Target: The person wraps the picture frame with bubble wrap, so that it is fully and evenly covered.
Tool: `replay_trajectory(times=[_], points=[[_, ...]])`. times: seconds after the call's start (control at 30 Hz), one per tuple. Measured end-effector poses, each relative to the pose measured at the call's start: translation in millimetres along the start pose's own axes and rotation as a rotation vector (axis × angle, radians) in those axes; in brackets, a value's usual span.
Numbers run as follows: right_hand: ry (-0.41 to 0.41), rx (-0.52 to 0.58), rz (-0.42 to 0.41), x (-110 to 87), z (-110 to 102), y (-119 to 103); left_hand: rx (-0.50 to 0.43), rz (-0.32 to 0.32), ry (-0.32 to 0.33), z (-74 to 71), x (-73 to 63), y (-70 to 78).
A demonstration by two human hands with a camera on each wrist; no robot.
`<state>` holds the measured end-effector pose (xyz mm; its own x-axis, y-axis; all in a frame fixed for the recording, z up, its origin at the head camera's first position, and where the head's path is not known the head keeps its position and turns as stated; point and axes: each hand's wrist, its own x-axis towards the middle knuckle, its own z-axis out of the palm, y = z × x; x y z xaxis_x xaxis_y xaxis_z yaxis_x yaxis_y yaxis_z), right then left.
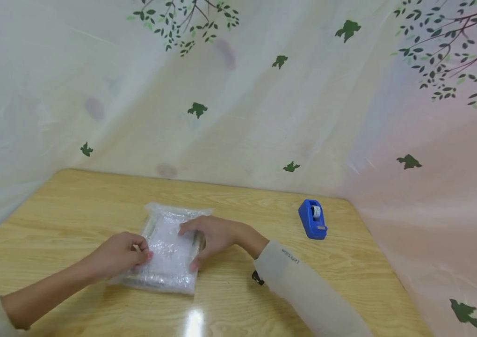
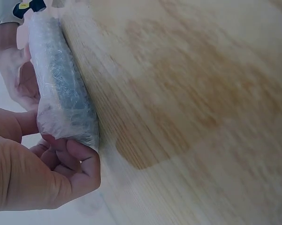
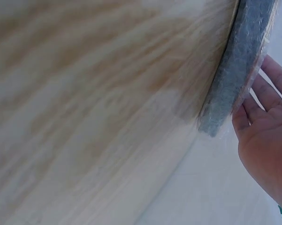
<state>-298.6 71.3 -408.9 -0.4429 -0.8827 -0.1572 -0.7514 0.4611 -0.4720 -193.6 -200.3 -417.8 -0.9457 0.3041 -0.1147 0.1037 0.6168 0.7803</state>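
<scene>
A bubble-wrapped package (image 1: 169, 245) lies on the tabletop (image 1: 234, 311). The left hand (image 1: 121, 254) pinches its left edge; the right hand (image 1: 216, 235), grip wide, touches its right side. A tape dispenser (image 1: 311, 224) stands farther right.

L hand (image 1: 122, 255) curled at L edge of bubble-wrapped pkg (image 1: 169, 248), which lies flat on wood desk (image 1: 356, 243); R hand (image 1: 216, 235) spread at pkg's R side, partly over it. Blue tape disp. (image 1: 311, 221) well apart, to R. Leaf-print sheet (image 1: 242, 121) hangs behind desk.
</scene>
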Motion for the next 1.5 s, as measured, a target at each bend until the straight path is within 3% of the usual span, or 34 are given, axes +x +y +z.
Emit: replay_trajectory(times=[0.3, 0.47, 0.73, 0.9, 1.1, 1.2, 1.3, 1.5], points=[[0.014, 0.006, 0.011, -0.3, 0.3, 0.1, 0.044, 0.037, 0.031, 3.8, 1.7, -1.3], [0.005, 0.028, -0.049, 2.5, 0.7, -0.8, 0.098, 0.067, 0.045, 3.3, 2.2, -1.7], [-0.044, -0.095, -0.050, 2.9, 1.6, -3.2, 0.180, 0.109, 0.099, 6.5, 1.4, -4.0], [-0.051, -0.109, -0.054, 2.7, 1.6, -4.6, 0.373, 0.139, 0.167, 7.3, 1.2, 0.9], [-0.063, -0.137, -0.034, 2.4, -0.9, -7.4, 0.746, 0.359, 0.250, -8.8, 13.9, 7.9], [-0.067, -0.146, -0.032, 1.8, -2.3, -7.6, 0.841, 0.465, 0.182, -23.3, 28.3, 2.7], [-0.065, -0.140, -0.037, 1.5, -1.6, -6.1, 0.875, 0.516, 0.081, -34.5, 44.3, -8.0], [-0.070, -0.127, -0.030, 1.6, -0.5, -5.9, 0.880, 0.508, -0.027, -44.4, 67.4, -20.2]])
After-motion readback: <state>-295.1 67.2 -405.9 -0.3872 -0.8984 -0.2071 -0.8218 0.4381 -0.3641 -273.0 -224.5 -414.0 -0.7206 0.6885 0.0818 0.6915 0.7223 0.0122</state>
